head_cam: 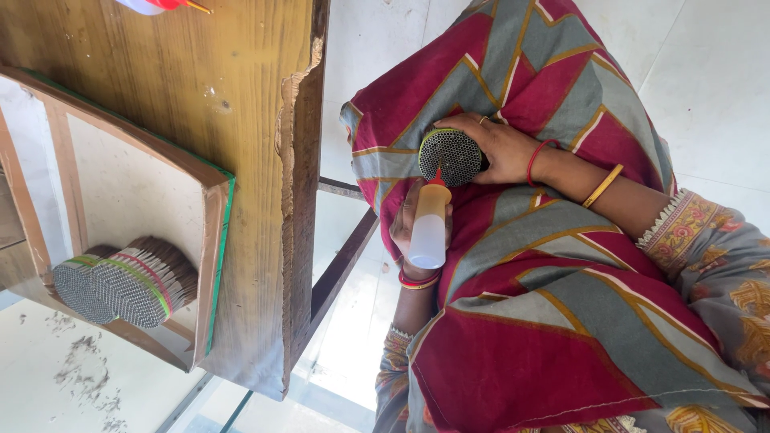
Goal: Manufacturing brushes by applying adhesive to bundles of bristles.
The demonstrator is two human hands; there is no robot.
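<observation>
My right hand (pixel 501 148) grips a round bundle of thin grey tubes (pixel 451 155), its honeycomb end face turned toward me, over my lap. My left hand (pixel 407 232) holds a white squeeze bottle (pixel 429 227) with an orange-red nozzle. The nozzle tip touches the lower edge of the bundle's end face. Both wrists wear bangles. A red, grey and gold patterned cloth (pixel 545 265) covers my lap under both hands.
A worn wooden table (pixel 241 120) stands to the left, its chipped edge close to my knees. On it, a cardboard tray (pixel 212 240) holds two more banded tube bundles (pixel 128 281). Another bottle's red tip (pixel 172 4) shows at the top edge. White floor tiles lie beyond.
</observation>
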